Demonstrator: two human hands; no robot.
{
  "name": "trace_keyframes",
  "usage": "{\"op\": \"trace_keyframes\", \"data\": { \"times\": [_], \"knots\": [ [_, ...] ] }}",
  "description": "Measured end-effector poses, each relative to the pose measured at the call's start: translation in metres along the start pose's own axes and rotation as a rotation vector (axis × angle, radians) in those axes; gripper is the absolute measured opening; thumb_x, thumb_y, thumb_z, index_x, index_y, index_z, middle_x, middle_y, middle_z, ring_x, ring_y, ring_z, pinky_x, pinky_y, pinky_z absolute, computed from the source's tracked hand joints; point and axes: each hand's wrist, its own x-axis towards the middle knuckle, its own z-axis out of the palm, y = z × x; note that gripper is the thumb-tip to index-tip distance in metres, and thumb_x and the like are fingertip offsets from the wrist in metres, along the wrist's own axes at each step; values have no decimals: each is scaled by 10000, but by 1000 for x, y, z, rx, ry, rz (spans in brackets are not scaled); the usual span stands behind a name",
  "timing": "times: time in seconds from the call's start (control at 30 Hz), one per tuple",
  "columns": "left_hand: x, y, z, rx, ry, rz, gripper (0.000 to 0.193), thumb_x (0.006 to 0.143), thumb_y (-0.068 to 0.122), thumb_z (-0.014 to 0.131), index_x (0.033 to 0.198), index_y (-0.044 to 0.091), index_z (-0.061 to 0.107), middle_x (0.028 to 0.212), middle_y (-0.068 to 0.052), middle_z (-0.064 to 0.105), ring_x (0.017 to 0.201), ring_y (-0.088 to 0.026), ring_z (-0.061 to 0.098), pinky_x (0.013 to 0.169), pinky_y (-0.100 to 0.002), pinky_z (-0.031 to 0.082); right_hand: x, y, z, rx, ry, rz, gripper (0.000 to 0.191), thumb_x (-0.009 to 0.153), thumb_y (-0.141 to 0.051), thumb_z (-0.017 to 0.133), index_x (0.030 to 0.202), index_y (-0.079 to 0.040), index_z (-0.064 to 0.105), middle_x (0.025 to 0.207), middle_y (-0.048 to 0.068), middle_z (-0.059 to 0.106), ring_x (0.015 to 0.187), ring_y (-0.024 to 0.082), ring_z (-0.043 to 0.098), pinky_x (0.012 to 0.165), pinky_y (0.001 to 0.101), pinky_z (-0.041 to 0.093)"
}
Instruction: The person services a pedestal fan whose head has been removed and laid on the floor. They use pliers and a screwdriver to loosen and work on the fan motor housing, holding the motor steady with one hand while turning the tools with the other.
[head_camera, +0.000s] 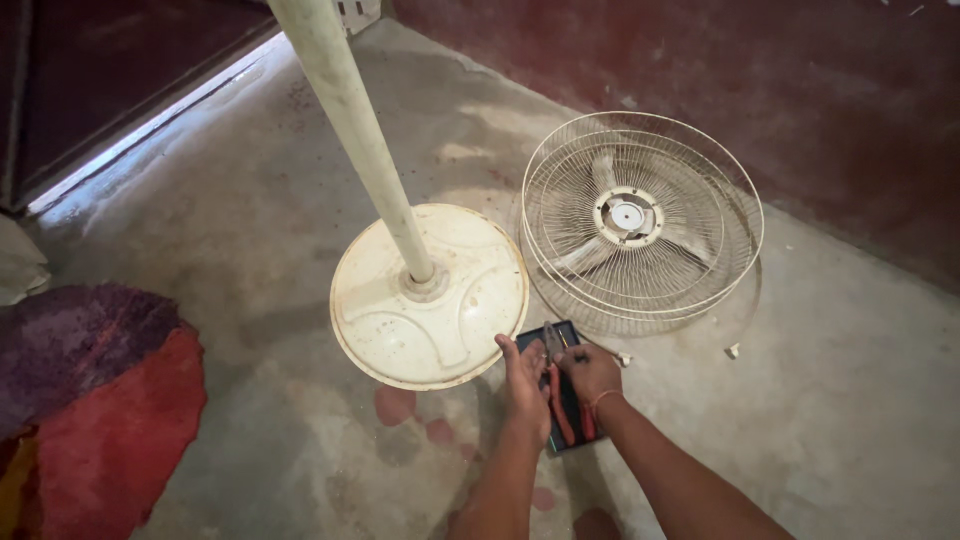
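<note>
Pliers (560, 400) with red grips are what both hands are busy with, lying on a small dark tray (570, 335) on the concrete floor (820, 400), just in front of the fan base. Working left to right: at far left I see a purple and red rug (90, 400), well apart from the hands. Next comes the cream pole (350, 120) rising from the round cream fan base (430, 300), whose near rim sits just beside my left hand (525, 385). That hand rests over the left grip with fingers curled loosely; I cannot tell whether they truly clamp it. My right hand (592, 372) lies on the right side of the tool, fingers bent together near the pivot, again not clearly closed on it. I judge the pliers stiff, fairly heavy for their size, with grips that should not slip; the red handles are where I would take hold. Further right, the wire fan guard (640, 215) with its blade lies flat, looking light and easily bent, touching the tray's far corner area. Open floor lies right of the arms; the dark red wall (800, 90) closes the far side.
</note>
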Motion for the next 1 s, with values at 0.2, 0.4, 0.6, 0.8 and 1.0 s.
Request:
{"op": "trace_keyframes", "data": {
  "times": [0.2,0.4,0.6,0.8,1.0],
  "knots": [
    [-5,5,3,-37,-17,1,1188,808,912,217,1608,36,273,1706,-143,235,1577,-256,202,1250,-489,63,-6,-3,-2,43,-53,-44,367,822,-358,778,1073,-91,789,1001,112,798,902,239,761,855,337,558],
    [-5,5,4,-65,-27,-31,1179,840,906,238,1622,25,227,1703,-165,219,1569,-282,239,1257,-451,134,-7,-7,-1,54,-29,-54,359,808,-335,795,1076,-96,788,1008,115,795,908,234,759,862,334,562],
    [2,-2,3,-135,-120,36,1102,846,840,342,1583,22,308,1665,-110,352,1452,-267,405,1208,-400,289,-13,-2,-6,81,-41,-151,332,851,-333,770,1054,-70,769,1072,126,772,978,249,713,898,344,534],
    [4,-6,2,-96,-79,45,1101,883,821,371,1587,-21,279,1656,-139,342,1470,-234,396,1212,-379,282,-18,-3,-7,151,-69,-102,354,840,-315,789,1088,-67,741,1006,100,766,878,183,690,835,319,542],
    [-1,-6,1,-114,-157,76,1085,893,814,344,1584,-19,274,1656,-176,343,1481,-271,380,1212,-408,286,-19,-2,-5,175,-62,-103,333,844,-287,797,1077,-53,751,988,93,764,873,170,689,825,311,543]
  ]
}}
